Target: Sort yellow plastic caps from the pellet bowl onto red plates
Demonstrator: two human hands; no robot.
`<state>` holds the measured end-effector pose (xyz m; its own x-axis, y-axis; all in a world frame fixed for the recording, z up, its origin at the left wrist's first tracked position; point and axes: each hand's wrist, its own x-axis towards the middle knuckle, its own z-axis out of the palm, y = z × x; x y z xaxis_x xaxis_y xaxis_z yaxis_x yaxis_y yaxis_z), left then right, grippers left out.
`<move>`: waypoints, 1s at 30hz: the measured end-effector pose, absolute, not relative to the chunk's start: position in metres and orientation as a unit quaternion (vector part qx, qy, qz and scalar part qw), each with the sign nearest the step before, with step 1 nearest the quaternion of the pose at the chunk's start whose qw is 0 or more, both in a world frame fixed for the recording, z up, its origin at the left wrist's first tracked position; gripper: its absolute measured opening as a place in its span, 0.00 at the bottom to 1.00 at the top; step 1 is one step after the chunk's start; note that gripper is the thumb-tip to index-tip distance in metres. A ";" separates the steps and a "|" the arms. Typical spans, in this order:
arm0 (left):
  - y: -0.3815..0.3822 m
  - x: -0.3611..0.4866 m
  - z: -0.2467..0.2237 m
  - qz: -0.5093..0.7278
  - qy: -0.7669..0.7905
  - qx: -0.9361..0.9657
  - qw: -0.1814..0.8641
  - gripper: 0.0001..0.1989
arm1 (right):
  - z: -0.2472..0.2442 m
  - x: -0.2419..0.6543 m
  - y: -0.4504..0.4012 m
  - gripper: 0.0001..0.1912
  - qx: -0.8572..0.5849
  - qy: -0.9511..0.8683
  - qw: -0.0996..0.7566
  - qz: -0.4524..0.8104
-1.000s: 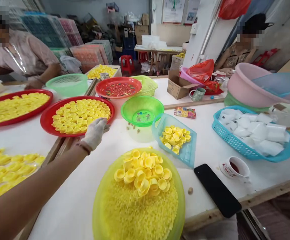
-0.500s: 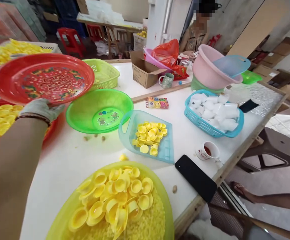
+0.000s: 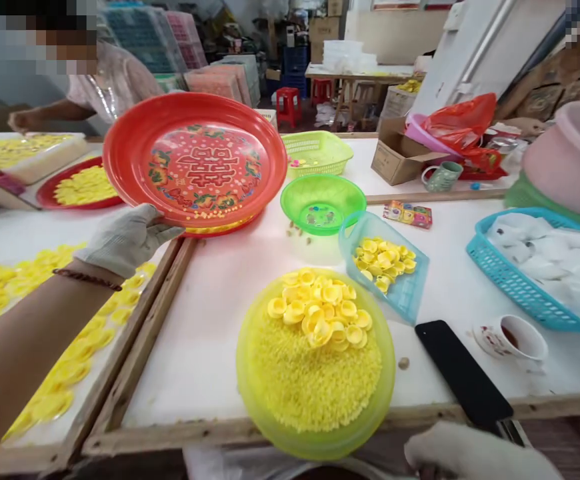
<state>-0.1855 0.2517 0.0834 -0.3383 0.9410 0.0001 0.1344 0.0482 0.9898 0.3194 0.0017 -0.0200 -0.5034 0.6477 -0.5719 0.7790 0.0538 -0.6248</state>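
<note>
My left hand (image 3: 127, 240), in a pale glove, grips the near rim of a large red tray (image 3: 200, 160) with a printed pattern and a few small yellow grains near its lower edge. The tray is tilted up above another red tray. My right hand (image 3: 475, 453), gloved too, is low at the right, near the table's front edge; its fingers are mostly hidden. Between the hands, a yellow-green basin (image 3: 315, 437) holds yellow grains and a heap of small yellow cups (image 3: 325, 307). A blue scoop tray (image 3: 410, 297) with more yellow cups lies beyond.
A green bowl (image 3: 323, 200) stands behind the scoop tray. At the right are a black phone (image 3: 463, 370), a mug of dark liquid (image 3: 513, 337) and a blue basket (image 3: 545, 300). Yellow pieces (image 3: 75, 340) cover the left table. Two people are across the tables.
The view has swung left. My left hand still holds the red tray, now tilted more upright. My right hand has come into view at the bottom right.
</note>
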 end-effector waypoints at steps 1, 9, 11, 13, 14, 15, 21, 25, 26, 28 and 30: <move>0.227 -0.182 0.086 0.544 0.620 0.399 0.400 0.11 | -0.009 0.321 0.009 0.15 0.487 0.724 0.059 -0.485; 0.104 -0.101 0.054 0.548 0.543 0.447 0.453 0.14 | 0.050 0.281 0.112 0.25 0.504 0.601 -0.421 -0.455; 0.090 -0.079 0.040 0.562 0.505 0.455 0.471 0.14 | 0.045 0.277 0.131 0.28 0.483 0.588 -0.432 -0.484; 0.081 -0.062 0.025 0.585 0.474 0.455 0.475 0.15 | 0.037 0.277 0.139 0.27 0.474 0.578 -0.440 -0.498; 0.078 -0.056 0.018 0.599 0.466 0.453 0.469 0.15 | 0.032 0.279 0.140 0.26 0.474 0.571 -0.451 -0.496; 0.076 -0.051 0.011 0.612 0.462 0.452 0.457 0.16 | 0.027 0.281 0.140 0.25 0.475 0.562 -0.466 -0.492; 0.060 -0.036 -0.018 0.661 0.447 0.455 0.394 0.17 | -0.003 0.289 0.131 0.22 0.445 0.541 -0.541 -0.466; 0.047 -0.027 -0.028 0.689 0.434 0.443 0.374 0.14 | -0.016 0.291 0.118 0.20 0.431 0.553 -0.582 -0.412; 0.044 -0.025 -0.030 0.692 0.431 0.439 0.377 0.14 | -0.017 0.293 0.113 0.19 0.430 0.555 -0.590 -0.399; 0.041 -0.021 -0.032 0.697 0.424 0.431 0.385 0.14 | -0.018 0.295 0.105 0.18 0.431 0.556 -0.604 -0.376; 0.039 -0.019 -0.033 0.696 0.425 0.422 0.397 0.14 | -0.016 0.298 0.098 0.18 0.432 0.558 -0.612 -0.357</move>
